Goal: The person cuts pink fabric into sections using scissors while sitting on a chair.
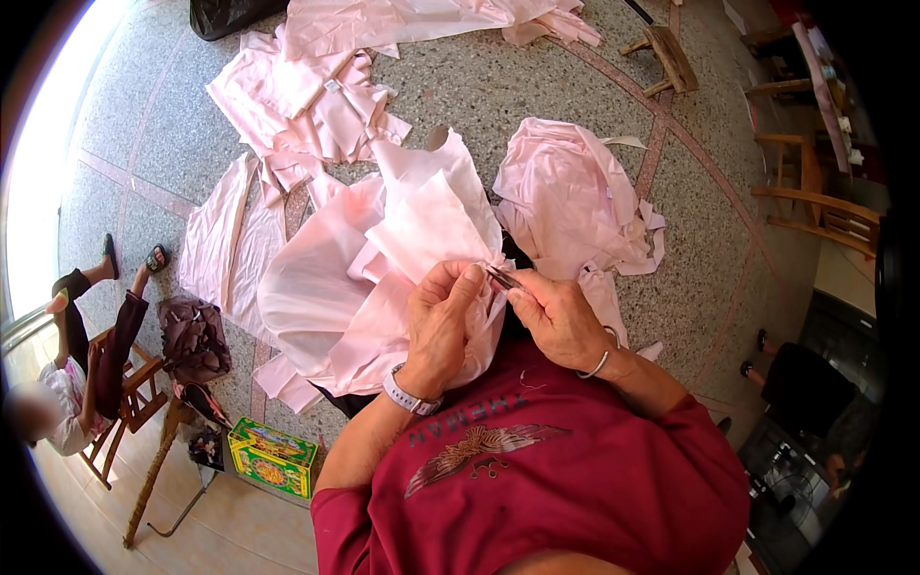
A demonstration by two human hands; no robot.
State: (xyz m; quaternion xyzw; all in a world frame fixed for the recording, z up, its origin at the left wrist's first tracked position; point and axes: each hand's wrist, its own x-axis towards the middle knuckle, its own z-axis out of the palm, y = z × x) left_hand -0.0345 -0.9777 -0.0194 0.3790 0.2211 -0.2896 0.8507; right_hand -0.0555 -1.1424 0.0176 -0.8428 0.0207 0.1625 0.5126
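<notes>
A pale pink garment (316, 287) lies bunched over my lap and spreads forward. My left hand (441, 321), with a pale watch on its wrist, is closed and pinches a gathered edge of it. In my closed right hand (565, 316) is a pair of small dark thread snips (502, 279), their tips against the cloth beside my left fingertips. The blades are too small to tell whether they are apart. A bracelet circles my right wrist. Some of the cloth under my left hand is hidden.
More pink garments lie ahead on the speckled floor: one pile (307, 96) at the left, another (565, 182) at the right. A wooden stool (661, 59) stands far right. At left are a seated person (72, 383), a dark cloth bundle (192, 337) and a green-yellow box (273, 456).
</notes>
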